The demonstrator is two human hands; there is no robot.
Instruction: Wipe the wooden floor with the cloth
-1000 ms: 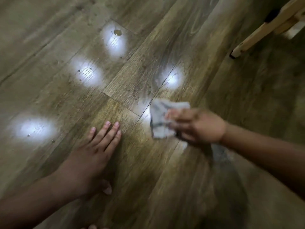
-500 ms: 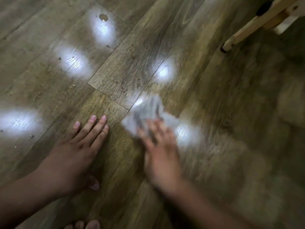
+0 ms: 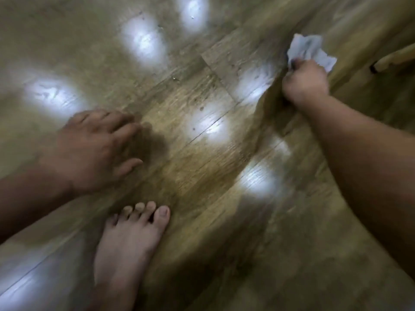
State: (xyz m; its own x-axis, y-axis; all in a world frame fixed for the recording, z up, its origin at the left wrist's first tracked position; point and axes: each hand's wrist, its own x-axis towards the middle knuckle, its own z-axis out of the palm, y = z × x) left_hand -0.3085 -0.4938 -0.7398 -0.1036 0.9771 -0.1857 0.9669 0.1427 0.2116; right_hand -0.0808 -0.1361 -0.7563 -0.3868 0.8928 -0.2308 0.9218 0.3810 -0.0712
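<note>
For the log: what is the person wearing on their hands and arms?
Nothing visible: left hand and right hand are ungloved, both forearms sleeveless as far as the frame shows. No watch, bracelet or ring shows, though blur could hide a thin one.

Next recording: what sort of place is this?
Probably a room in a home: a wood-plank floor with light reflections, a bare foot on it, and what looks like a pale wooden furniture leg at the right edge.
</note>
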